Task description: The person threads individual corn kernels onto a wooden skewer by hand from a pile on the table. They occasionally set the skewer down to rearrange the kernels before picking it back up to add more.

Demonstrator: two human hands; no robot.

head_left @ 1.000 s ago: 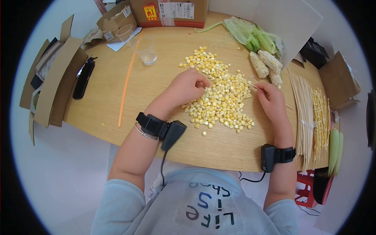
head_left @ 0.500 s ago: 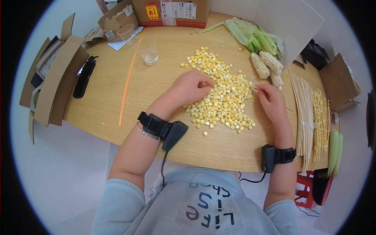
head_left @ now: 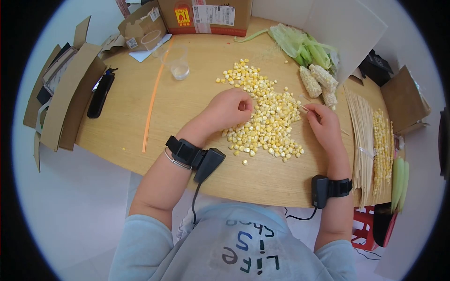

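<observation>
A loose pile of yellow and white corn kernels [head_left: 267, 124] is spread over the wooden table. At its left side is my left hand [head_left: 230, 107], thumb and fingers curled together; whatever they pinch is hidden. My right hand [head_left: 323, 122], at the pile's right edge, grips the end of a thin bamboo skewer [head_left: 298, 104] between thumb and fingers. The skewer slants up and left across the kernels, its far part hard to tell from them. Several skewers threaded with kernels [head_left: 383, 145] lie at the right, beside a bundle of bare skewers [head_left: 362, 140].
Stripped corn cobs [head_left: 310, 82] and green husks [head_left: 304, 44] lie at the back right. A clear plastic cup [head_left: 179, 70] and an orange strip [head_left: 153, 105] are on the left. Cardboard boxes [head_left: 70, 96] stand around the table, with a black case [head_left: 101, 95] nearby.
My left hand has drawn slightly down and left, its fingers curling in more tightly. My right hand still holds the skewer, hardly moved.
</observation>
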